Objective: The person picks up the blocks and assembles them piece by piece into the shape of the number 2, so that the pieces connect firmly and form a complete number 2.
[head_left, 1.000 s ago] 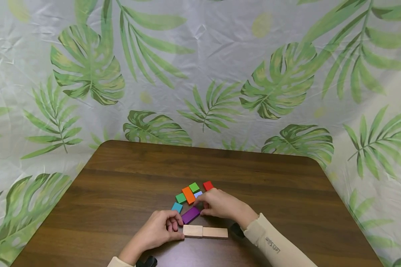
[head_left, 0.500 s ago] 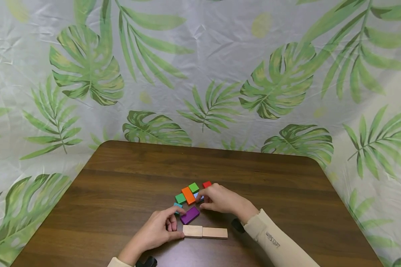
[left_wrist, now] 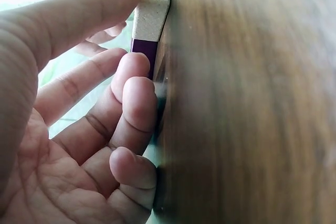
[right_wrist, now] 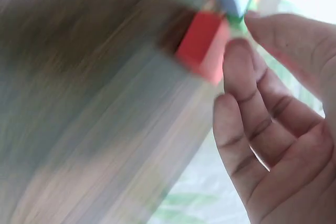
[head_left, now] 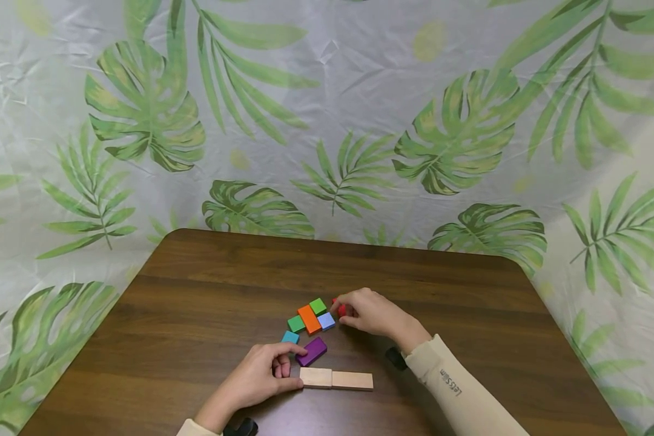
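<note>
My left hand point(head_left: 257, 373) lies at the near left of the blocks. Its thumb touches the left end of a plain wooden block point(head_left: 316, 378), while the index finger reaches onto a purple block point(head_left: 313, 352); the other fingers curl loosely. A second plain wooden block point(head_left: 352, 381) continues the row to the right. Beside a red block point(head_left: 342, 310), partly hidden in the head view, is my right hand point(head_left: 375, 313). In the right wrist view a gap shows between thumb and fingers, with the red block point(right_wrist: 202, 45) just past the fingertips.
An orange block point(head_left: 309, 320) touches a light green block point(head_left: 318, 306), a green block point(head_left: 296, 324) and a light blue block point(head_left: 326, 321). A cyan block point(head_left: 290, 337) sits nearer the left hand. The brown table point(head_left: 441, 284) ends at a leaf-print cloth point(head_left: 354, 109).
My right hand has left the purple block and moved away and right, past the light blue block to the red one. The left index finger has extended onto the purple block.
</note>
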`<action>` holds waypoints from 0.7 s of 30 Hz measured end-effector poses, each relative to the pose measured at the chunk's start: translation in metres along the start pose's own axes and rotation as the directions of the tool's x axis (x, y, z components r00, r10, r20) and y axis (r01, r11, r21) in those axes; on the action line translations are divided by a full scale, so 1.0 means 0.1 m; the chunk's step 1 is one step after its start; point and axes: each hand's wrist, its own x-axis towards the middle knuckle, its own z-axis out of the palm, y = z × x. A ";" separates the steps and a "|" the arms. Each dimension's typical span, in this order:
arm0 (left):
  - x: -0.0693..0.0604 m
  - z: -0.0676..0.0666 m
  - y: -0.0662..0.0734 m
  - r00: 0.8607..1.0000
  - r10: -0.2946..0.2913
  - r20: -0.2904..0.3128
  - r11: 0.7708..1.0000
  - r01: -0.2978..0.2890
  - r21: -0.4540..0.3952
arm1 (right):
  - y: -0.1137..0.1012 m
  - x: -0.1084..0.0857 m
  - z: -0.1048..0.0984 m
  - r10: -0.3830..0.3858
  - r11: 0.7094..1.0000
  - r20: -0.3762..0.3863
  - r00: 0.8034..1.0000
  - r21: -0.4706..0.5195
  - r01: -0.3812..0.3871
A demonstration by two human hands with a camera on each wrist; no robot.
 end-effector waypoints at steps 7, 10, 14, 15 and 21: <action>-0.01 0.00 0.01 1.000 0.007 -0.005 1.000 -0.007 -0.004 | 0.14 -0.02 0.01 0.060 0.990 -0.008 0.998 -0.128 -0.061; -0.01 0.00 0.01 1.000 0.007 -0.007 1.000 -0.007 -0.006 | 0.17 -0.01 0.03 0.042 0.986 0.007 0.999 -0.163 -0.040; -0.02 0.00 0.01 1.000 0.002 -0.009 1.000 -0.002 -0.007 | 0.20 -0.01 0.05 0.027 0.981 0.021 0.999 -0.190 -0.023; -0.01 0.00 0.01 1.000 -0.002 -0.008 1.000 0.002 -0.007 | 0.21 -0.01 0.05 0.024 0.981 0.020 1.000 -0.192 -0.020; 0.00 0.00 0.01 1.000 -0.021 -0.001 1.000 0.021 -0.006 | 0.23 -0.09 0.01 0.007 0.981 0.010 1.000 -0.192 -0.005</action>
